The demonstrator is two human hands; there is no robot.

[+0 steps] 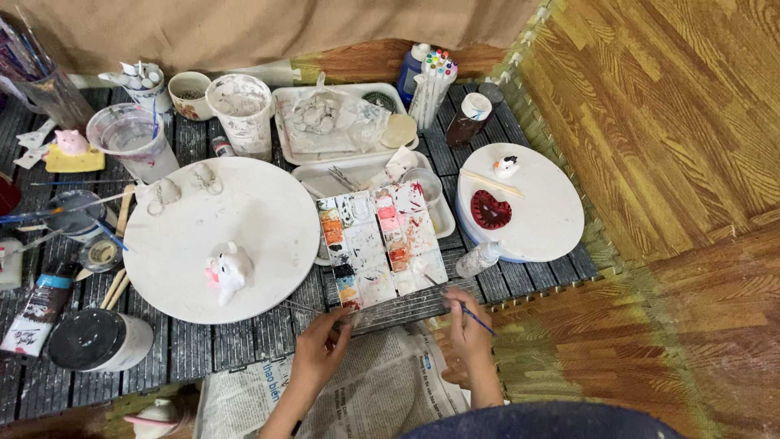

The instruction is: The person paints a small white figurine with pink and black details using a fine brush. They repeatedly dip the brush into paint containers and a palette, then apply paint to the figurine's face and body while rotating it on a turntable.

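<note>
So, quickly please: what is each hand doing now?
Left hand: touching the rectangular paint-stained palette at its near edge.
Right hand: closed on thin blue-handled paintbrush.

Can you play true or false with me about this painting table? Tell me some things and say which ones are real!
1. The right hand holds a thin paintbrush. True.
2. The paint palette is clean and white all over. False: its wells are smeared with orange, pink, red and black paint.
3. A small white figurine sits on the big round board. True.
4. The left hand is picking up the figurine. False: it rests at the palette's near edge, away from the figurine.
5. A red shape lies on the smaller round board. True.
</note>
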